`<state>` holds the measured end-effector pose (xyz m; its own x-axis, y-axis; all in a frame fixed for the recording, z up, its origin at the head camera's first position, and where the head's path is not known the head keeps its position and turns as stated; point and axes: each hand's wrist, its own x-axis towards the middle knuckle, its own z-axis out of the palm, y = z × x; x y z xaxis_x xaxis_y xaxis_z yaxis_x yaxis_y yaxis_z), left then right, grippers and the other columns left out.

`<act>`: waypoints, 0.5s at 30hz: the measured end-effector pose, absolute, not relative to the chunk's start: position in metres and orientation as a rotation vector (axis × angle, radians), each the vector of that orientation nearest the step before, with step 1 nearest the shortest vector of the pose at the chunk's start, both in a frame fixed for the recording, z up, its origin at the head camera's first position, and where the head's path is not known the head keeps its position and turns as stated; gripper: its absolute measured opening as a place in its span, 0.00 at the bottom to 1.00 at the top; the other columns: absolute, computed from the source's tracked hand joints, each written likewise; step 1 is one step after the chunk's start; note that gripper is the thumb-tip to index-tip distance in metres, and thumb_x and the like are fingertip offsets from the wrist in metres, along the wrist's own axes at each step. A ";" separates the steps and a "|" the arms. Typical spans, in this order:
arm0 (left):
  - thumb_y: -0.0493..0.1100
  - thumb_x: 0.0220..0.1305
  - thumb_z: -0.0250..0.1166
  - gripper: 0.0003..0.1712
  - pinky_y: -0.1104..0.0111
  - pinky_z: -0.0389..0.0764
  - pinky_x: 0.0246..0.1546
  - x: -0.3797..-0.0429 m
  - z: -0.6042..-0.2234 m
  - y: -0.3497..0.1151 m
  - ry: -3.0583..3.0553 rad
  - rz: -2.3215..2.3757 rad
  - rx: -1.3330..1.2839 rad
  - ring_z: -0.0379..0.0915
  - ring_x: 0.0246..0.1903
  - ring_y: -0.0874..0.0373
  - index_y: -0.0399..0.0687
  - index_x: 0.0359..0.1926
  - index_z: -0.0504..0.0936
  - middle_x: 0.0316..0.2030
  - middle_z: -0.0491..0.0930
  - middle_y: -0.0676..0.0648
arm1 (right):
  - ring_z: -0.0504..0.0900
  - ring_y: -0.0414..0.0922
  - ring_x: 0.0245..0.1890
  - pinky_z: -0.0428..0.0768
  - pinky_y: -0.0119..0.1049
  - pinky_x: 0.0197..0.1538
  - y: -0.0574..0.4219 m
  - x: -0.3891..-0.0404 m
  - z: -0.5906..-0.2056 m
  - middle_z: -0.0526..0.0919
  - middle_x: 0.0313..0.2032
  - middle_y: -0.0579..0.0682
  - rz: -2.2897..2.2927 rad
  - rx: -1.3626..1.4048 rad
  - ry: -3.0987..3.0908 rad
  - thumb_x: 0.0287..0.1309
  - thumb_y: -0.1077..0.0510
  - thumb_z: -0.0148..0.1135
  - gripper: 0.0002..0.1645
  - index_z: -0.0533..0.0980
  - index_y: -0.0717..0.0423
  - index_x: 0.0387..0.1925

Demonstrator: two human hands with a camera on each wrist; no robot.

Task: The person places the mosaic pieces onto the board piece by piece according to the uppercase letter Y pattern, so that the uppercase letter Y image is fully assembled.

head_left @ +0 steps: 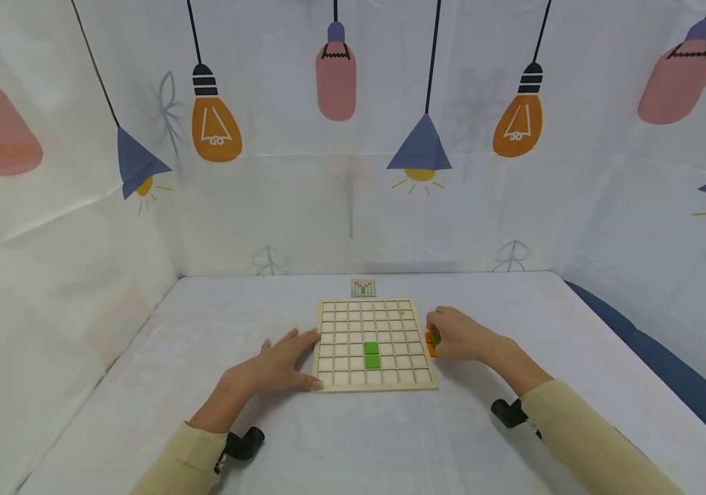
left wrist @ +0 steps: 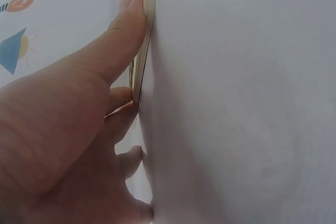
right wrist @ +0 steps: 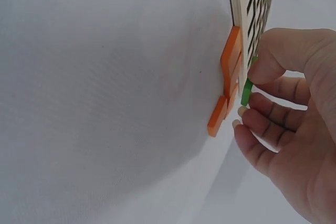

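Observation:
A square wooden grid board [head_left: 377, 389] lies on the white table, with two green square tiles [head_left: 372, 361] in one column, one behind the other. My left hand [head_left: 281, 361] rests at the board's left side, fingers spread, its thumb [left wrist: 121, 30] on the near left corner. Just off the right edge, my right hand [head_left: 460, 335] pinches a green tile [right wrist: 246, 93] between thumb and fingers. Beneath that hand several orange tiles [right wrist: 217, 116] lie by the board's edge, partly covered by the hand in the head view.
Behind the board lies a small card [head_left: 363, 288] printed with a grid pattern. A white cloth wall [head_left: 303, 206] with printed lamps closes off the back and sides. Dark blue fabric [head_left: 649, 344] runs along the right table edge.

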<state>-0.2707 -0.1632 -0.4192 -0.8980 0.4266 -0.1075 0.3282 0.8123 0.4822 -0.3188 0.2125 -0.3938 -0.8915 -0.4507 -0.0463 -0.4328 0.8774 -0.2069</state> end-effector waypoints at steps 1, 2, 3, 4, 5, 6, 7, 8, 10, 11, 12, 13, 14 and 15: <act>0.67 0.51 0.73 0.58 0.26 0.36 0.67 -0.271 -0.419 -0.163 2.788 0.685 0.584 0.39 0.79 0.42 0.54 0.77 0.57 0.78 0.55 0.50 | 0.69 0.43 0.33 0.70 0.35 0.34 0.212 -0.319 -0.394 0.73 0.31 0.46 -0.292 -0.698 2.956 0.42 0.65 0.70 0.17 0.76 0.54 0.37; 0.66 0.51 0.73 0.58 0.25 0.37 0.67 -0.271 -0.418 -0.163 2.792 0.680 0.582 0.40 0.79 0.41 0.53 0.77 0.58 0.77 0.55 0.50 | 0.69 0.43 0.33 0.70 0.35 0.34 0.211 -0.319 -0.394 0.73 0.31 0.46 -0.289 -0.695 2.957 0.42 0.64 0.71 0.17 0.76 0.53 0.37; 0.66 0.50 0.74 0.58 0.25 0.38 0.66 -0.272 -0.417 -0.163 2.795 0.677 0.577 0.41 0.79 0.41 0.53 0.77 0.58 0.77 0.56 0.49 | 0.69 0.43 0.33 0.70 0.35 0.34 0.211 -0.319 -0.394 0.73 0.31 0.46 -0.288 -0.696 2.957 0.42 0.64 0.71 0.17 0.76 0.53 0.37; 0.66 0.50 0.74 0.58 0.24 0.38 0.66 -0.272 -0.417 -0.163 2.798 0.669 0.571 0.41 0.79 0.41 0.53 0.76 0.59 0.77 0.56 0.49 | 0.69 0.43 0.33 0.70 0.35 0.35 0.210 -0.319 -0.394 0.73 0.31 0.46 -0.285 -0.693 2.959 0.42 0.64 0.71 0.17 0.76 0.53 0.37; 0.66 0.49 0.75 0.58 0.24 0.39 0.65 -0.272 -0.416 -0.163 2.800 0.664 0.565 0.42 0.78 0.41 0.53 0.76 0.60 0.77 0.57 0.49 | 0.69 0.43 0.33 0.70 0.35 0.35 0.210 -0.319 -0.394 0.73 0.31 0.46 -0.289 -0.694 2.959 0.42 0.64 0.71 0.17 0.76 0.53 0.37; 0.65 0.49 0.75 0.57 0.24 0.40 0.65 -0.272 -0.415 -0.162 2.803 0.657 0.556 0.43 0.78 0.41 0.53 0.76 0.60 0.77 0.57 0.49 | 0.69 0.43 0.33 0.70 0.35 0.34 0.209 -0.320 -0.394 0.73 0.31 0.46 -0.293 -0.698 2.960 0.42 0.64 0.71 0.17 0.76 0.53 0.37; 0.65 0.49 0.75 0.57 0.24 0.41 0.65 -0.272 -0.415 -0.162 2.803 0.653 0.548 0.43 0.78 0.41 0.53 0.76 0.61 0.77 0.58 0.49 | 0.69 0.43 0.32 0.70 0.35 0.34 0.208 -0.319 -0.394 0.73 0.32 0.46 -0.299 -0.702 2.959 0.42 0.65 0.70 0.17 0.76 0.53 0.37; 0.65 0.49 0.75 0.57 0.24 0.42 0.65 -0.272 -0.415 -0.162 2.804 0.644 0.548 0.44 0.78 0.42 0.53 0.75 0.61 0.77 0.57 0.49 | 0.69 0.43 0.32 0.70 0.35 0.34 0.208 -0.319 -0.393 0.73 0.31 0.46 -0.308 -0.712 2.958 0.41 0.65 0.70 0.17 0.76 0.53 0.37; 0.66 0.49 0.75 0.57 0.23 0.43 0.64 -0.274 -0.414 -0.162 2.802 0.624 0.552 0.44 0.78 0.42 0.53 0.75 0.61 0.77 0.57 0.49 | 0.69 0.43 0.31 0.70 0.34 0.33 0.207 -0.319 -0.390 0.73 0.31 0.47 -0.318 -0.730 2.954 0.42 0.66 0.70 0.17 0.76 0.54 0.36; 0.66 0.49 0.75 0.56 0.23 0.44 0.64 -0.274 -0.413 -0.161 2.800 0.616 0.556 0.43 0.78 0.42 0.53 0.75 0.62 0.77 0.56 0.49 | 0.69 0.43 0.31 0.70 0.34 0.33 0.207 -0.319 -0.389 0.73 0.31 0.47 -0.319 -0.742 2.954 0.42 0.66 0.70 0.17 0.76 0.55 0.37; 0.66 0.49 0.74 0.56 0.23 0.44 0.64 -0.275 -0.413 -0.161 2.799 0.605 0.560 0.43 0.78 0.42 0.53 0.75 0.62 0.78 0.55 0.49 | 0.69 0.43 0.31 0.70 0.34 0.32 0.206 -0.320 -0.388 0.73 0.31 0.47 -0.315 -0.764 2.953 0.42 0.66 0.69 0.17 0.76 0.55 0.37; 0.66 0.49 0.74 0.56 0.23 0.45 0.63 -0.276 -0.412 -0.160 2.796 0.598 0.565 0.43 0.78 0.42 0.53 0.75 0.62 0.78 0.54 0.49 | 0.69 0.43 0.31 0.69 0.33 0.32 0.205 -0.320 -0.386 0.73 0.31 0.47 -0.307 -0.778 2.954 0.42 0.66 0.69 0.16 0.76 0.56 0.37; 0.67 0.49 0.74 0.56 0.23 0.45 0.63 -0.276 -0.412 -0.160 2.796 0.590 0.570 0.43 0.78 0.42 0.53 0.75 0.62 0.78 0.54 0.50 | 0.69 0.43 0.31 0.69 0.33 0.32 0.204 -0.321 -0.385 0.73 0.31 0.47 -0.293 -0.793 2.957 0.43 0.65 0.69 0.16 0.76 0.56 0.37; 0.66 0.49 0.74 0.56 0.23 0.45 0.63 -0.276 -0.411 -0.159 2.793 0.589 0.568 0.42 0.78 0.42 0.53 0.75 0.62 0.78 0.53 0.50 | 0.69 0.43 0.31 0.70 0.33 0.33 0.202 -0.322 -0.385 0.74 0.32 0.47 -0.280 -0.798 2.957 0.44 0.64 0.69 0.16 0.76 0.56 0.38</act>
